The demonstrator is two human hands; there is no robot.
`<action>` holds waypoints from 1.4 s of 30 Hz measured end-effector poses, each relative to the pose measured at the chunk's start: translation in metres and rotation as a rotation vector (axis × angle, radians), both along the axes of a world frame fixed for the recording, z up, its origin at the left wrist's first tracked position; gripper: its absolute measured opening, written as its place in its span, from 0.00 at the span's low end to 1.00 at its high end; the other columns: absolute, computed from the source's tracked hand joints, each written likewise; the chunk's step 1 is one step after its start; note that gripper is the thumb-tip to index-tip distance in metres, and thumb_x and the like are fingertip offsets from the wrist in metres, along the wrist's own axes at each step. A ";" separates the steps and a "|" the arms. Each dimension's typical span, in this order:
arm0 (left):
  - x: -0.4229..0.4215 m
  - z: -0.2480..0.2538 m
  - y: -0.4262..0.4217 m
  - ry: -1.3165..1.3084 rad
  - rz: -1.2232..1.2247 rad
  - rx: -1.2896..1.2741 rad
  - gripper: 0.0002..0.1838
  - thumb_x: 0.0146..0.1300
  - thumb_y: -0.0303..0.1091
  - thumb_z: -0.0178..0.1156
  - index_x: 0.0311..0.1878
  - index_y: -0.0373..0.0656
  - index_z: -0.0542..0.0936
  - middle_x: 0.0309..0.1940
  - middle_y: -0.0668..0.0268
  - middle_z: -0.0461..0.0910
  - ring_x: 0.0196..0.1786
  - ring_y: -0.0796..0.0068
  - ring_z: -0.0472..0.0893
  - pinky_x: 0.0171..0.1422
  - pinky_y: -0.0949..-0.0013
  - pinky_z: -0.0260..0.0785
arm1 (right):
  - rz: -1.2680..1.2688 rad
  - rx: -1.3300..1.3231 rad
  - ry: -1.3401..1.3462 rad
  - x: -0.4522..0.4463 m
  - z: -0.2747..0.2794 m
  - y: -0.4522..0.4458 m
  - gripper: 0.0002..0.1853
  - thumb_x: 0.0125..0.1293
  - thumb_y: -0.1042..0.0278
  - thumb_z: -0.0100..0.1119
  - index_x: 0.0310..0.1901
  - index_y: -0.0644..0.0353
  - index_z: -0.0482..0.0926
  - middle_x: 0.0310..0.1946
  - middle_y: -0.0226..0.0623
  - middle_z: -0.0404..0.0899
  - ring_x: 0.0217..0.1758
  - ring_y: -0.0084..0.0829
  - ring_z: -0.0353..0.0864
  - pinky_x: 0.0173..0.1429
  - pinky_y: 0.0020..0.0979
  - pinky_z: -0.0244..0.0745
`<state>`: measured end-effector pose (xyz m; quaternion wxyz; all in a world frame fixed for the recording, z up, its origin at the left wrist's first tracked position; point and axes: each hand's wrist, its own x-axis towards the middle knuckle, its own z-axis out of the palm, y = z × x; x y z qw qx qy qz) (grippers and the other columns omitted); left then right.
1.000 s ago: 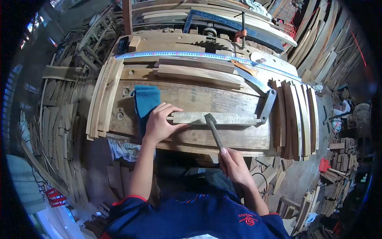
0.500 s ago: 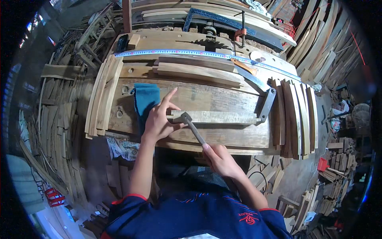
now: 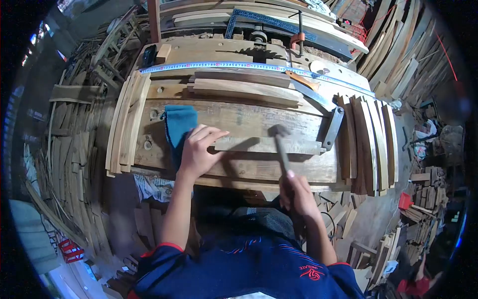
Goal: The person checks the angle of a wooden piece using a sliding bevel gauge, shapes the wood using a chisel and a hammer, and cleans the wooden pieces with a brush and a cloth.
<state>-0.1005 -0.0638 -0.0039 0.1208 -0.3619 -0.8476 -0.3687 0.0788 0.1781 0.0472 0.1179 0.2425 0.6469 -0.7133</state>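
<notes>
A person's left hand (image 3: 200,152), left of centre in the frame, is curved at the left end of a pale wooden strip (image 3: 266,145). Thumb and forefinger stand apart, one toward each long edge; I cannot tell whether they press on the wood. The strip is straight, narrow and squared, and lies crosswise at the middle of the frame on a worn wooden workbench (image 3: 234,117) with streaked grain and round holes. Its right end is just beside a flat grey metal bar (image 3: 333,128) with a rounded end, set at a slant.

The right hand (image 3: 299,197), below and right of centre, has its fingers clamped around the slim handle of a hammer (image 3: 283,155). The hammer's dark, blocky head, slightly blurred, appears over the strip's upper edge, and a soft shadow falls across the wood.

Beside the left hand lies a teal cloth (image 3: 180,124), soft and folded. Above the strip in the frame are long, smooth boards (image 3: 244,89), a saw (image 3: 304,82) with an orange-brown wooden handle, and a blue-and-white measuring tape (image 3: 204,65) stretched across the bench. Bundled slats flank the scene: light ones (image 3: 130,119) at left, darker, rougher-edged ones (image 3: 366,144) at right. A blue metal square (image 3: 271,26) sits at the top.
</notes>
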 end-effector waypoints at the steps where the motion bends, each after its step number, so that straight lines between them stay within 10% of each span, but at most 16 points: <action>1: 0.005 0.004 0.002 0.051 0.051 -0.037 0.27 0.43 0.28 0.79 0.51 0.49 0.88 0.51 0.67 0.86 0.56 0.59 0.81 0.63 0.55 0.72 | 0.016 -0.007 0.114 0.003 -0.006 0.010 0.33 0.82 0.39 0.40 0.25 0.58 0.71 0.11 0.31 0.65 0.11 0.25 0.66 0.22 0.29 0.68; 13: 0.058 0.024 0.021 0.225 0.195 -0.202 0.27 0.62 0.50 0.74 0.57 0.41 0.88 0.71 0.52 0.75 0.75 0.50 0.70 0.76 0.52 0.62 | -0.232 0.096 0.356 0.008 -0.021 0.013 0.21 0.83 0.50 0.49 0.39 0.60 0.76 0.26 0.28 0.74 0.31 0.19 0.71 0.35 0.26 0.66; 18: 0.124 0.048 0.055 -1.118 -0.248 0.524 0.35 0.76 0.44 0.59 0.78 0.34 0.64 0.69 0.49 0.75 0.75 0.59 0.70 0.74 0.57 0.66 | -0.201 0.395 0.511 -0.012 -0.019 -0.008 0.19 0.81 0.56 0.55 0.41 0.68 0.77 0.22 0.37 0.76 0.25 0.29 0.74 0.32 0.34 0.69; 20: 0.135 0.051 0.066 -1.664 -0.430 0.378 0.34 0.82 0.46 0.54 0.81 0.42 0.55 0.43 0.59 0.82 0.34 0.71 0.84 0.40 0.72 0.76 | -0.114 0.499 0.496 -0.016 -0.011 -0.002 0.16 0.78 0.60 0.59 0.41 0.68 0.78 0.24 0.44 0.79 0.26 0.36 0.79 0.33 0.37 0.71; 25: 0.130 0.036 0.067 -1.076 -0.157 0.115 0.19 0.83 0.52 0.50 0.48 0.43 0.70 0.20 0.75 0.66 0.15 0.84 0.65 0.17 0.76 0.58 | 0.057 1.006 0.571 0.004 -0.003 0.077 0.24 0.58 0.64 0.78 0.53 0.64 0.79 0.44 0.46 0.83 0.47 0.46 0.84 0.52 0.41 0.80; 26: 0.126 0.041 0.060 -1.489 -0.236 0.280 0.22 0.83 0.55 0.48 0.45 0.43 0.69 0.18 0.74 0.65 0.13 0.84 0.63 0.17 0.76 0.57 | 0.025 1.217 0.559 0.004 0.001 0.089 0.31 0.55 0.65 0.81 0.58 0.63 0.78 0.50 0.46 0.83 0.53 0.46 0.83 0.57 0.42 0.79; 29: 0.135 0.031 0.046 -1.519 -0.322 0.238 0.25 0.83 0.57 0.45 0.44 0.42 0.69 0.18 0.73 0.66 0.14 0.83 0.64 0.17 0.75 0.58 | 0.011 0.994 0.515 0.007 -0.027 0.107 0.43 0.50 0.65 0.83 0.68 0.61 0.73 0.59 0.47 0.80 0.63 0.46 0.78 0.65 0.43 0.76; 38: 0.150 0.018 0.051 -1.337 -0.278 0.120 0.25 0.81 0.59 0.49 0.41 0.43 0.70 0.17 0.74 0.67 0.17 0.84 0.66 0.21 0.73 0.59 | -0.159 1.015 0.500 -0.016 -0.066 0.108 0.48 0.44 0.73 0.83 0.71 0.52 0.73 0.48 0.35 0.90 0.32 0.31 0.82 0.39 0.31 0.79; 42: 0.151 0.027 0.058 -1.135 -0.231 0.007 0.22 0.81 0.49 0.54 0.46 0.34 0.76 0.21 0.57 0.77 0.23 0.64 0.77 0.31 0.58 0.67 | -0.187 0.980 0.489 -0.017 -0.066 0.106 0.50 0.44 0.74 0.83 0.73 0.51 0.70 0.47 0.34 0.90 0.28 0.30 0.79 0.37 0.31 0.77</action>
